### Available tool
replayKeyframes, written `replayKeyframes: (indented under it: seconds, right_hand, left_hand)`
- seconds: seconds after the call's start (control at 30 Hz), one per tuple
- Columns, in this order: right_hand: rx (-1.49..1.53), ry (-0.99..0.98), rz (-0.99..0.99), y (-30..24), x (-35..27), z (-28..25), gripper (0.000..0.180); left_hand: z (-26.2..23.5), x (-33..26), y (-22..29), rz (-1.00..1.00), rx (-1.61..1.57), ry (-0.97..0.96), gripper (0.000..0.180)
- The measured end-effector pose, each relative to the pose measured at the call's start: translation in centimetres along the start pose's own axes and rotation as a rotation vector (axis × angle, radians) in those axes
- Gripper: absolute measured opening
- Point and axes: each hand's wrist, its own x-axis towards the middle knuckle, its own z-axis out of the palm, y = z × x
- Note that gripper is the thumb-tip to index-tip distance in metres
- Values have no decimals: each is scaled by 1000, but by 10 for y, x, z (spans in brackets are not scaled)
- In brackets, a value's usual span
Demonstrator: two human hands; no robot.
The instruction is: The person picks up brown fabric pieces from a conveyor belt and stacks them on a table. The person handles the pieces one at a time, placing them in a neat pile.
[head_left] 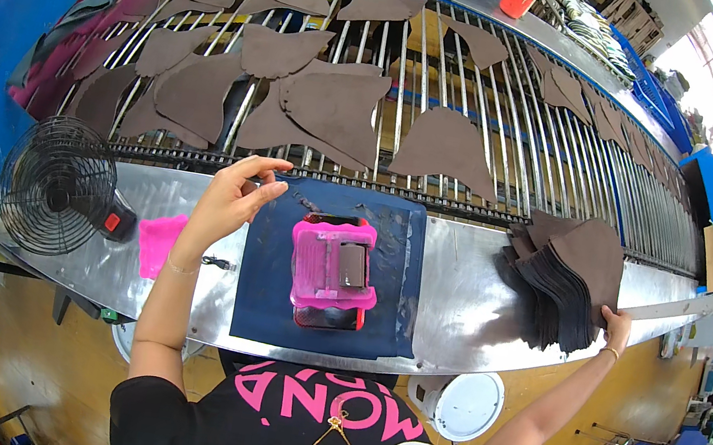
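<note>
Dark brown flat panels [578, 264] form a fanned, uneven stack on the right part of the metal desk [458, 320], reaching from its far edge almost to its near edge. The right hand [615, 330] pinches the stack's right border; its hidden underside leaves me unable to tell how many layers it grips. If it takes several at once, the cause would be how closely they lie; a sideways pull could also skew the pile and send the lower corners over the desk's near edge. At the far edge, the top layers seem to overlap the conveyor's chain [381, 191] and could snag there if it runs.

The left hand [241, 192] is empty, fingers loosely curled and thumb apart, above the far left corner of the dark blue mat [399, 277]. Its fingertips look close to that chain, so a careless reach might catch them. Lowered carelessly, its forearm could knock the pink tray [313, 258] on the mat.
</note>
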Motion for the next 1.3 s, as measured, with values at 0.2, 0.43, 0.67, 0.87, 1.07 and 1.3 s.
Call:
replayKeyframes:
  seconds: [0.2, 0.43, 0.67, 0.87, 1.07, 1.3]
  right_hand:
    - [127, 355, -374, -123, -110, -59, 37]
    - [940, 240, -481, -237, -232, -54, 37]
    - [1351, -353, -849, -316, -306, 34, 26]
    - [983, -580, -1197, -340, -334, 83, 25]
    - [693, -568, -1376, -342, -348, 110, 15]
    - [598, -476, -1422, -317, -324, 104, 14]
  left_hand:
    - [14, 12, 22, 97, 12, -62, 26]
    - [54, 33, 39, 342, -64, -75, 43]
    - [13, -6, 49, 31, -403, 24, 27]
    - [-65, -55, 56, 206, -57, 355, 18]
    - [-87, -89, 48, 132, 41, 387, 15]
    - [-66, -90, 25, 22, 155, 223, 10]
